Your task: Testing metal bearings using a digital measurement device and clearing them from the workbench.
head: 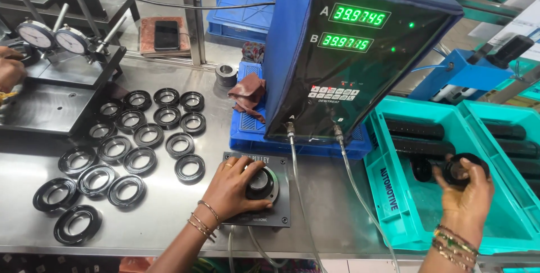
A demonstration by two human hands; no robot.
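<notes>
**A:** A stainless-steel workbench (169, 216) in a factory inspection bay, seen from a head-worn camera. What stands at twelve o'clock?

**B:** A blue-cased gauge unit (360, 42) with two rows of green digits, two clear hoses (351, 183) running from its base toward the bench edge. It sits on a blue tray (247, 129), with a brown rag (247, 94) draped at its ten o'clock corner.

**A:** And the worker's left hand (230, 188)?

**B:** At six o'clock, fingers curled loosely over a black ring part (260, 184) seated on a dark gauging plate (281, 205). The fingers wrap its near side; how tightly they press cannot be told.

**A:** The right hand (466, 191)?

**B:** At four o'clock, raised over a teal crate (388, 188), thumb and fingers closed around a black round part (462, 167). Black cylinders (415, 129) lie along the crate's far wall.

**A:** What fills the left of the bench?

**B:** From eight to ten o'clock, rows of black ring parts (140, 138) lying flat, close together, some touching. Beyond them, at ten o'clock, two dial gauges (53, 37) on a dark stand, with another person's hand (10, 70) at the frame's edge. A phone on a brown notebook (164, 35) lies at eleven o'clock behind a metal post.
</notes>
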